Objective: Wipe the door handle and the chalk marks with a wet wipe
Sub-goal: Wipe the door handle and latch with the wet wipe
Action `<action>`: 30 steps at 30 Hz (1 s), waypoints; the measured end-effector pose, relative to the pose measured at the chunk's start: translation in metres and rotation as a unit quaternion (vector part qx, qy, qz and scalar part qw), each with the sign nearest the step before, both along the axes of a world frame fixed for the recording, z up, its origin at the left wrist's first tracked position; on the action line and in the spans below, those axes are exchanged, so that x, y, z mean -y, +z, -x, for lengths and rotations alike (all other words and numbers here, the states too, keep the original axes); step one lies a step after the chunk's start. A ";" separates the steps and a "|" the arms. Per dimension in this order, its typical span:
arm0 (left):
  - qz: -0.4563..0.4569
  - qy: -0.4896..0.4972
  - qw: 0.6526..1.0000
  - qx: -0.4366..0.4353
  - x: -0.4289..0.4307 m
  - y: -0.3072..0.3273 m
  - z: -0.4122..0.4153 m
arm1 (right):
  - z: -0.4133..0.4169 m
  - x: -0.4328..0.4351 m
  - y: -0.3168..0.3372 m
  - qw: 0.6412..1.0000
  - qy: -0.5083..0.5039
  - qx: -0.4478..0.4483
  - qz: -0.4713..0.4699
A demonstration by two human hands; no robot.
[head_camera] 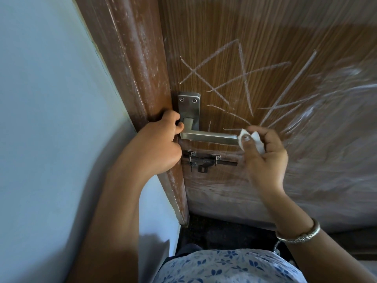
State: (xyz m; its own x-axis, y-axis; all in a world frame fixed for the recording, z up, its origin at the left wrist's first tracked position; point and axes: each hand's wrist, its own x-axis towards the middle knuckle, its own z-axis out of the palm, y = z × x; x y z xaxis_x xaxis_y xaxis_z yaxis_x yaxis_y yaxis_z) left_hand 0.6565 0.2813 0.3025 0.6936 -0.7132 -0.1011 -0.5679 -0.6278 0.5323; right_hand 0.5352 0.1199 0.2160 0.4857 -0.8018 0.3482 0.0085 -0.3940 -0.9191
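You're right up against the brown wooden door (265,27), with its frame (130,58) on your left. The chalk marks (234,78) criss-cross the panel just above the metal door handle (212,136). Your left hand (161,144) is curled around the door's edge, next to the handle's base. Your right hand (265,152) pinches a small white wet wipe (256,140) against the lever's tip. A dark bolt latch (208,160) sits just below.

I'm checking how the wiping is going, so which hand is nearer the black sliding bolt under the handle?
Left. The left hand grips the door edge just beside the bolt, while the right hand, holding the wet wipe, sits past its far end.
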 end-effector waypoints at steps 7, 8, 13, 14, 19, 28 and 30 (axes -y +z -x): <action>0.003 0.002 1.000 0.004 0.000 -0.002 0.000 | -0.012 0.004 0.041 0.921 0.012 -0.085 0.380; 0.003 0.002 1.000 0.004 -0.001 -0.003 -0.001 | -0.016 0.000 0.046 0.914 0.049 -0.138 0.379; 0.004 0.007 1.000 -0.002 0.001 -0.005 -0.002 | -0.032 -0.013 0.049 0.866 0.095 -0.288 0.399; 0.003 0.009 1.000 -0.001 0.001 -0.005 -0.002 | -0.034 -0.014 0.049 0.861 0.093 -0.305 0.396; 0.006 0.013 1.000 -0.001 0.003 -0.006 -0.001 | -0.046 -0.030 0.045 0.822 0.072 -0.346 0.446; -0.013 0.014 1.000 0.017 0.004 -0.003 0.002 | -0.067 -0.043 0.046 0.892 0.121 -0.266 0.344; -0.021 0.014 1.000 0.016 0.004 -0.002 0.002 | -0.065 -0.043 0.045 0.894 0.120 -0.265 0.340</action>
State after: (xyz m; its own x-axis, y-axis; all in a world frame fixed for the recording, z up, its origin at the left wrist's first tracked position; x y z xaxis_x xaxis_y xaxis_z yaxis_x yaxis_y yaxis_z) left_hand 0.6541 0.2776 0.3003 0.7166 -0.6892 -0.1074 -0.5663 -0.6648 0.4872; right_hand 0.6005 0.1634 0.2612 0.8566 -0.3422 0.3863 -0.1978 -0.9090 -0.3668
